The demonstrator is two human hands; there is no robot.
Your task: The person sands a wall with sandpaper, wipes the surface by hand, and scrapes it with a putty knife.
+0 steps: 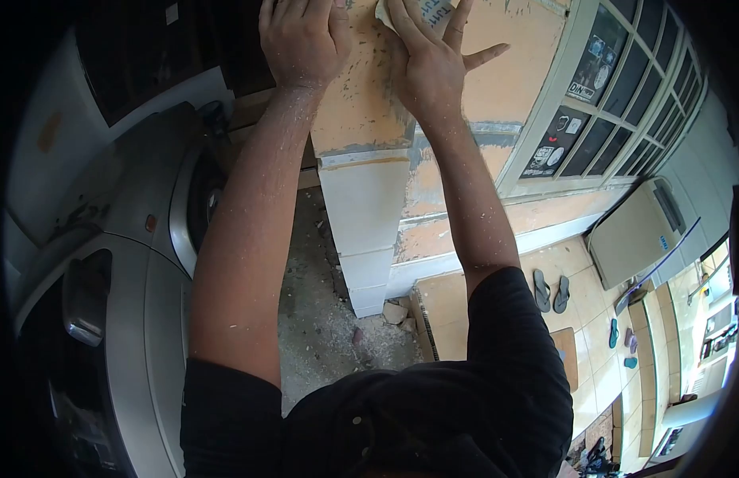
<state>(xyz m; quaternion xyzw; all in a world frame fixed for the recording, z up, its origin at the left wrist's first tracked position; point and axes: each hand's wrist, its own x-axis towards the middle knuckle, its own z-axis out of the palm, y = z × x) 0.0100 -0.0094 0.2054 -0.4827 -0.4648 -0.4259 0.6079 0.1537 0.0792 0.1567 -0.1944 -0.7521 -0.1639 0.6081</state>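
Both arms reach up to an orange-painted wall corner (361, 119) with scraped, grey-marked patches. My left hand (305, 40) rests at the wall's left edge near the top of the view; its fingertips are cut off by the frame. My right hand (433, 60) lies against the wall with thumb and fingers spread, pressing on a pale sheet of paper (438, 11) with blue printed letters. White dust specks cover both forearms. Below the orange paint the corner has white tiles (365, 231).
A grey car (130, 183) stands close on the left. Right of the wall is a window with stickers (592, 95). Rubble (395, 312) lies at the wall's foot, with grey sandals (560, 295) and a white appliance (636, 235) further right.
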